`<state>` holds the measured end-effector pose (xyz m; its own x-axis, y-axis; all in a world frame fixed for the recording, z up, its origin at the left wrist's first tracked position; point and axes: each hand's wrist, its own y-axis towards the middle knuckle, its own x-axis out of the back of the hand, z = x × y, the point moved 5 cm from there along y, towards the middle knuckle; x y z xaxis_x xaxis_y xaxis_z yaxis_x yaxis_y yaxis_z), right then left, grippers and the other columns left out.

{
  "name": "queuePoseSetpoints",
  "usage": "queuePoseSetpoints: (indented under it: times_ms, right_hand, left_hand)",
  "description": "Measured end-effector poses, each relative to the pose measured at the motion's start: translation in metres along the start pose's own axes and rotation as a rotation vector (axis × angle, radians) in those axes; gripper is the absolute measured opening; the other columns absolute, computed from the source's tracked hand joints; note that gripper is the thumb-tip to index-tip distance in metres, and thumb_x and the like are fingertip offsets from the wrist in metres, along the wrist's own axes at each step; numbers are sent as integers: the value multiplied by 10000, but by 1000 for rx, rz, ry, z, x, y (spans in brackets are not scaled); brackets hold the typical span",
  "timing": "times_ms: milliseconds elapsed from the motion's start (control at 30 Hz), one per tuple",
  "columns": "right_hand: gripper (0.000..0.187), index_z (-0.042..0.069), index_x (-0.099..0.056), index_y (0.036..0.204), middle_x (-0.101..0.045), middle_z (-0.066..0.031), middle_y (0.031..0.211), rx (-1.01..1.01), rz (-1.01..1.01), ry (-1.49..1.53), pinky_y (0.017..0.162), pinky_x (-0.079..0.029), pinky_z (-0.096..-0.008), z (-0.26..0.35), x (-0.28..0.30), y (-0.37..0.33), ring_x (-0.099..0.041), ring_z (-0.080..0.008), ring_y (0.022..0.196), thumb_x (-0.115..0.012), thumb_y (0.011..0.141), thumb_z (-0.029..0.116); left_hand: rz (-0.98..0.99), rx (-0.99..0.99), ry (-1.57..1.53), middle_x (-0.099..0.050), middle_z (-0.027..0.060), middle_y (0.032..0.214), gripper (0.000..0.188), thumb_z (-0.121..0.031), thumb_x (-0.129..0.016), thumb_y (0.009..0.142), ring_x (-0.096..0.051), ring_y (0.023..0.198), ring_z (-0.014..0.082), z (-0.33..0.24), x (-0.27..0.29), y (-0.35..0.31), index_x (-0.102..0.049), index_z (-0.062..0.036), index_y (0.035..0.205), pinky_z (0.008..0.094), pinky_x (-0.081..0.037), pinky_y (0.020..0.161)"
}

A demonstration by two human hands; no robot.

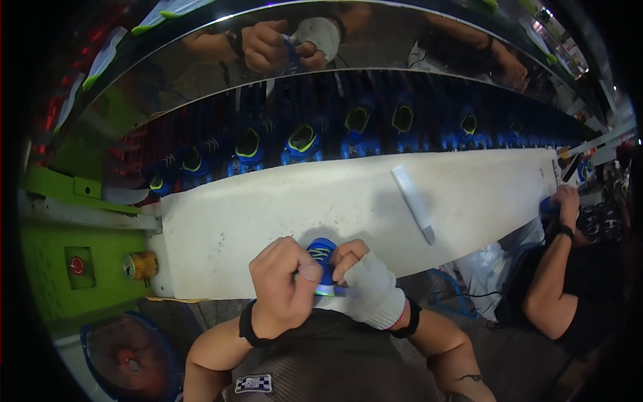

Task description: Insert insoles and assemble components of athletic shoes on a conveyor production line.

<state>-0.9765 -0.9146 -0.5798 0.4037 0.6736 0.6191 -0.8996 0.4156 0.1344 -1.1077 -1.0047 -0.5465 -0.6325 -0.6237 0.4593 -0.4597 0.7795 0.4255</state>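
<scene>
A small blue shoe point(321, 249) with yellow-green laces is between my two hands at the near edge of the white work surface, toe pointing away from me. My left hand point(284, 278) is bare and closed, its curled fingers and thumb against the shoe's left side. My right hand point(370, 281) wears a white knit glove with bare fingertips, which are bent in against the shoe's right side. Both hands hide much of the shoe's sides. Below them, a pale blurred patch beside the lime sole edge is too smeared to name.
A light grey knife-like tool point(414, 204) lies on the white work surface point(268, 201). Behind it, several blue shoes point(303, 139) stand in a row beneath a shiny metal panel point(382, 40). A gold can point(140, 265) and fan point(130, 362) are left; a co-worker's hand point(568, 201) is right.
</scene>
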Motion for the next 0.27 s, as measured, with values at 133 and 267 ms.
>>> queuePoseSetpoints:
  times_ms: [133, 267]
  right_hand:
    - [576, 75, -608, 1195, -552, -159, 1208, 14, -133, -220, 749, -562, -375, 33, 48, 1, -635, -325, 989, -874, 691, 158]
    - [795, 136, -505, 1423, -496, -198, 1351, -49, 172, -554, 813, -587, -384, 16, 66, -15, -612, -367, 1132, -875, 721, 180]
  left_hand:
    - [161, 423, -900, -666, 133, 1126, 200, -140, -485, 1055, -619, 1029, 184, 29, -35, -14, -605, 16, 1089, 311, -477, 938]
    - [226, 48, -285, -558, 127, 1360, 335, -219, -567, 1027, -549, 1249, 339, 3, -43, -40, -563, -96, 1338, 447, -434, 1068]
